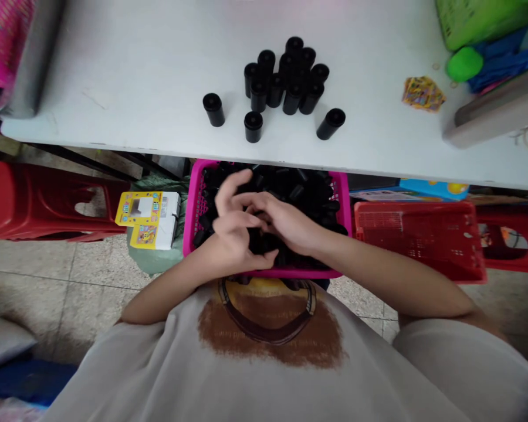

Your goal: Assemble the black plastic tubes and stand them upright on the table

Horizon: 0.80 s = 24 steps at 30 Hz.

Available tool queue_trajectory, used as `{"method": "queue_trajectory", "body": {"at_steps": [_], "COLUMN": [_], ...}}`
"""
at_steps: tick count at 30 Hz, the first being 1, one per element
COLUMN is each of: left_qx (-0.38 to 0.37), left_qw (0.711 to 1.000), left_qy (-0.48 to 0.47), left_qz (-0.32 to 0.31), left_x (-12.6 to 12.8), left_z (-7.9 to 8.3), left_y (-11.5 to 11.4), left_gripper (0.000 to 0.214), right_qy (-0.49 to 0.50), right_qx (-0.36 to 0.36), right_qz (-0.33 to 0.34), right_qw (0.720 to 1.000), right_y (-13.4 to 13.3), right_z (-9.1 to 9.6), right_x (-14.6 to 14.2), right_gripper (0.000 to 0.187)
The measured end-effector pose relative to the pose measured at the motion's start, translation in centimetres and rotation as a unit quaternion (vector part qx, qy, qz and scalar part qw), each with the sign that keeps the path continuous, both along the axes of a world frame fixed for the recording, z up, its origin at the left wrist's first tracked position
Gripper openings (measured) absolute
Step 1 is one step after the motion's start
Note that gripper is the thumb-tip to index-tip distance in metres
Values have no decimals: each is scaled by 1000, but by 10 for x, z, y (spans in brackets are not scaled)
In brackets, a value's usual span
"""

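Note:
A pink basket (193,199) on my lap is full of small black canisters (299,187). Both hands meet over its near side. My left hand (233,225) curls around a black canister (257,241), fingers partly raised. My right hand (286,223) is closed on the same canister from the right. On the white table (136,76) beyond the basket stands a cluster of several black canisters (286,79), with two upright ones in front and one lying on its side (331,123).
A red basket (418,237) sits to the right of the pink one, a red stool (35,202) to the left. A yellow and white carton (147,218) lies beside the pink basket. A green container (479,20), green ball (464,63) and colourful wrapper (422,94) occupy the table's right end.

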State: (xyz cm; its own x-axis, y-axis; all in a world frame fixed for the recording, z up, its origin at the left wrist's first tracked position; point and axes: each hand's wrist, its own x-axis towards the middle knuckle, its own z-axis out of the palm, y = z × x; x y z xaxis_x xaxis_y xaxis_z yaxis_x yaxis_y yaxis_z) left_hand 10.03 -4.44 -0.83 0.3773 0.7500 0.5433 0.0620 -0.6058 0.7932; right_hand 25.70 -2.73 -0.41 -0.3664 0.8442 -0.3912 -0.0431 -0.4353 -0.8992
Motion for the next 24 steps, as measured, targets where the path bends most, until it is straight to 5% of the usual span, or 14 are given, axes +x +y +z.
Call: {"method": "queue_trajectory", "body": {"at_steps": [3,5,10,15,20,22,24], "left_qx": [-9,2,41,23,193,204,107], "left_qw": [996,995,999,999,972,975,991], "left_qy": [-59,-54,9,-18,-135,-84,23], "left_qz": [72,87,-7,17,-3,28,78], "left_x": [-4,-6,-9,-11,-9,-12,-16], "left_z": [6,11,17,22,25,22,16], "left_y": [4,7,25,66,84,89,100], "left_gripper": [79,70,30,50,84,77,57], "right_qy": [65,96,121,173,142,133,129], "right_qx": [11,49,56,38,80,82,79], "right_qz": [107,119,10,-111,-142,-144,-148], "right_qw": [992,987,991,978,976,977,977], "right_y": [-1,-8,-26,-25,-26,-28,-29], "right_z": [12,14,7,12,17,16,14], "right_x": [25,34,35,44,51,51,50], "right_gripper": [38,53,50,37,39,36,34]}}
